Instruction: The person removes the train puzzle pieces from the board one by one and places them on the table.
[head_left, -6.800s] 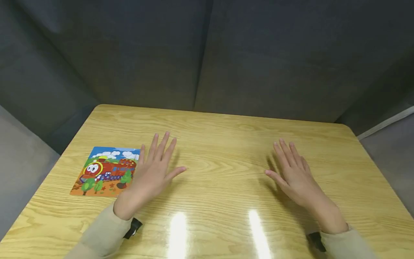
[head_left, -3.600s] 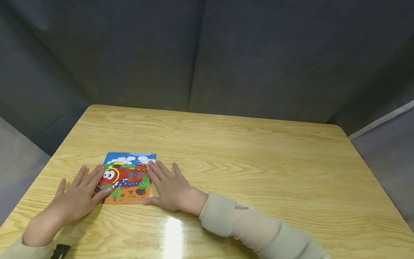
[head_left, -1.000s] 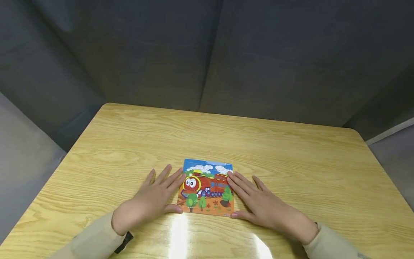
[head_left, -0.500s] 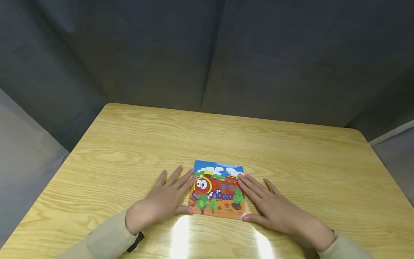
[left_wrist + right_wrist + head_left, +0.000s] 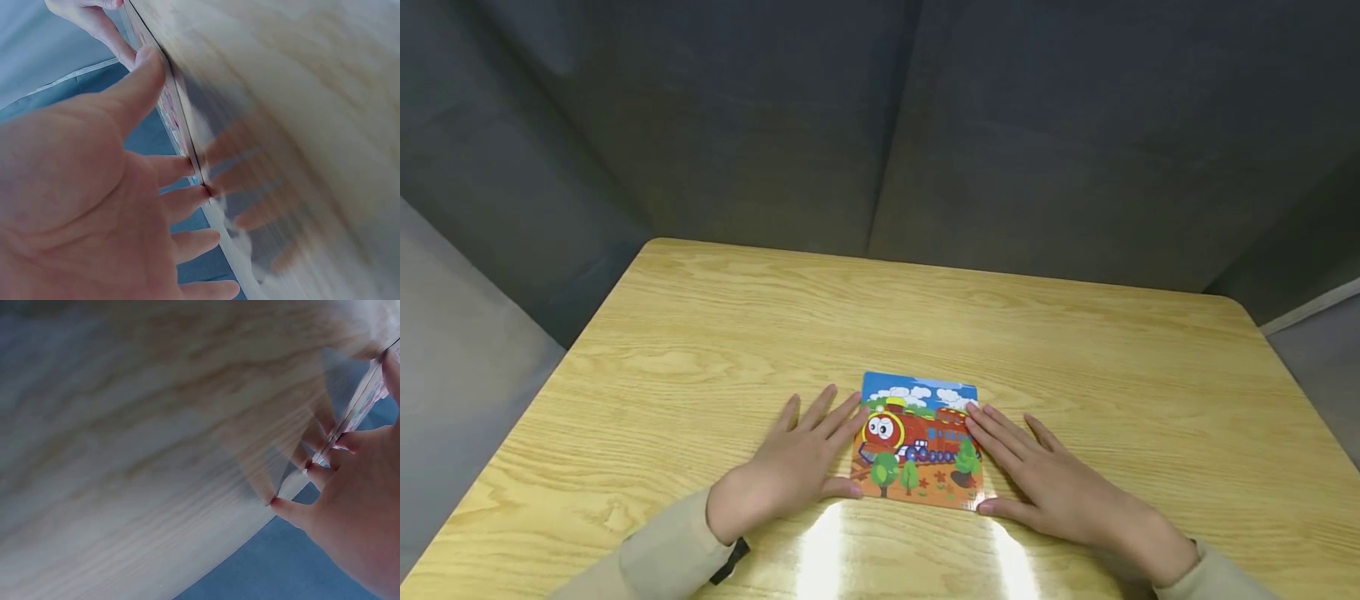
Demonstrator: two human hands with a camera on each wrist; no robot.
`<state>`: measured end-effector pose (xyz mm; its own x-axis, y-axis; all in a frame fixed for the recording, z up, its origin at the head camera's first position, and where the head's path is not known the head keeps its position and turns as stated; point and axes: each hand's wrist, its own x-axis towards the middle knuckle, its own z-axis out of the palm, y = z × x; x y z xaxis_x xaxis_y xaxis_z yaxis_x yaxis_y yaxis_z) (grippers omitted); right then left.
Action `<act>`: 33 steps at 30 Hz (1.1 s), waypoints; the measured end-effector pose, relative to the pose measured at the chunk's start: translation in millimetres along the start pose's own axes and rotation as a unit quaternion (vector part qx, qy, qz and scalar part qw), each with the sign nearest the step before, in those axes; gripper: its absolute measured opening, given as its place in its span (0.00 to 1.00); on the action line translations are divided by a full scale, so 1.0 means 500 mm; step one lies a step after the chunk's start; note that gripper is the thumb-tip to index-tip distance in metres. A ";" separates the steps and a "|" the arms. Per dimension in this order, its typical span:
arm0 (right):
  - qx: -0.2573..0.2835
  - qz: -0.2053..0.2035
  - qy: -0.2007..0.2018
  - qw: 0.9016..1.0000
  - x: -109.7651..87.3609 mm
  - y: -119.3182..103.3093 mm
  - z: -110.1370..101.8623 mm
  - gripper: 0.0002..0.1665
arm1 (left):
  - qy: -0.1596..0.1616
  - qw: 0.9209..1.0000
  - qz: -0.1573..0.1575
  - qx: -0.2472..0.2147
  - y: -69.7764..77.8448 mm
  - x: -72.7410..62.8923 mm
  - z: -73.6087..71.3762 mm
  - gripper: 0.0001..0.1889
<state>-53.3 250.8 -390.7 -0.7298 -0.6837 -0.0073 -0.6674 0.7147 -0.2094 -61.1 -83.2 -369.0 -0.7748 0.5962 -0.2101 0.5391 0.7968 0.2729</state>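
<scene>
Left arm in from 8 o'clock | left hand back up, left fingers extended, fanned toward 1–2 o'clock, left thumb toward 3 o'clock | right arm in from 4 o'clock | right hand back up, right fingers extended toward 10–11 o'clock, right little finger set apart, right thumb toward 9 o'clock

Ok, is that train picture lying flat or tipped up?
Flat: the train picture lies face up on the table, the left hand and right hand touching its opposite side edges.

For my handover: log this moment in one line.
train picture: flat on table; left hand: touching left edge; right hand: touching right edge
</scene>
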 end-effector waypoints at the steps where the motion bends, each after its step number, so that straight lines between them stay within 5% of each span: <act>1: -0.001 -0.001 0.002 1.000 -0.001 0.001 0.000 0.52 | 0.001 1.000 0.001 -0.001 0.001 0.001 0.000 0.45; 11: 0.004 0.009 -0.001 1.000 -0.003 0.003 -0.001 0.52 | 0.006 1.000 0.004 0.005 0.000 0.004 0.002 0.45; 22: 0.088 0.027 -0.026 0.995 0.011 0.004 -0.026 0.53 | 0.017 0.999 0.033 0.006 0.004 0.005 0.000 0.46; 33: 0.163 0.068 0.036 0.984 0.065 0.023 -0.045 0.32 | 0.005 0.994 0.093 0.063 0.055 0.059 -0.002 0.41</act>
<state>-87.9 240.0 -371.5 -0.8259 -0.5637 0.0099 -0.4879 0.7059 -0.5136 -69.3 -44.1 -366.9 -0.6613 0.7334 -0.1574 0.7094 0.6797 0.1864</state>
